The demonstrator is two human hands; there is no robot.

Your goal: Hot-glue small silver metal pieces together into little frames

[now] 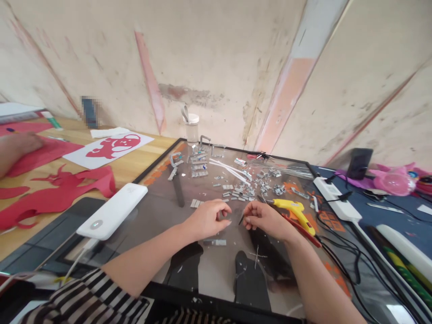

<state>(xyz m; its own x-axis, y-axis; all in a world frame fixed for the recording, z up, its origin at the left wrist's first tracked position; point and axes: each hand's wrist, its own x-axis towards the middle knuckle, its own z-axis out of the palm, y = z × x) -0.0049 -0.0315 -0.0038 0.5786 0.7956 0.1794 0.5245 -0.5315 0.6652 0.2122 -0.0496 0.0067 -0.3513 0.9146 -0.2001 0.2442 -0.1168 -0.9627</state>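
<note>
My left hand (209, 219) hovers over the middle of a dark glossy tabletop (148, 243). Its fingers are bent, and a gap shows between thumb and forefinger with nothing visible in it. Just across from it, my right hand (263, 219) pinches a small thin dark piece (240, 219), whose kind I cannot make out. Beyond both hands lies a heap of small grey metal-looking pieces (248, 192). White strips (229, 170) lie behind that heap. A flat grey piece (216, 242) rests below my left hand, and a thin crossed piece (257, 256) below my right.
A yellow glue gun (293, 210) and a white power strip (337, 200) with black cables are at right. A white power bank (113, 211) lies left. Behind stands a lidded jar (192, 128). Another person's hand (25, 145) rests on red sheets at far left.
</note>
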